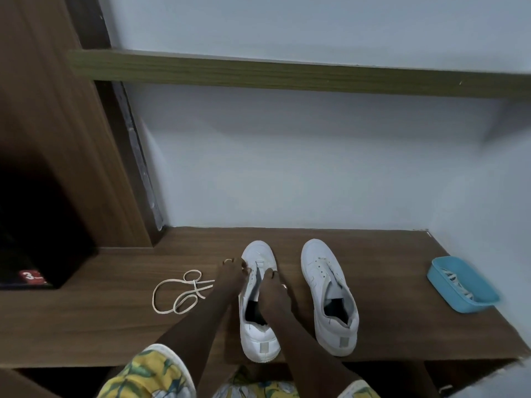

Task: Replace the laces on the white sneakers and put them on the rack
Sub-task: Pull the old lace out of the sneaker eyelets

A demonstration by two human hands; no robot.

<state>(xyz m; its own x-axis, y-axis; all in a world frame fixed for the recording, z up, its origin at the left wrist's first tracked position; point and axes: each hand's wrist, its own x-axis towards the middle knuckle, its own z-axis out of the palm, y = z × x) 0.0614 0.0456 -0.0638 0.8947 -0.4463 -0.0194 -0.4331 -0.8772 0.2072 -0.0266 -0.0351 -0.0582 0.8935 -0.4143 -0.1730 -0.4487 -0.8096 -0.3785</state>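
Hands both at white low-top sneaker [260, 337], toe pointing away on brown wood-grain desk [115, 326]: left hand [231, 272] curled onto its eyelet flap, right hand [273, 285] bent over the tongue (grip unclear). Second white sneaker [319, 265] just beside, rightward. Loose cream lace [194, 285] lying left; blue plastic tray [445, 291] far right.

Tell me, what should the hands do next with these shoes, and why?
Probably the right hand should reach to the blue tray and take one of its laces. It and the left hand grip the left sneaker, whose eyelets look bare, like the right sneaker; a loose lace lies beside it on the shelf.
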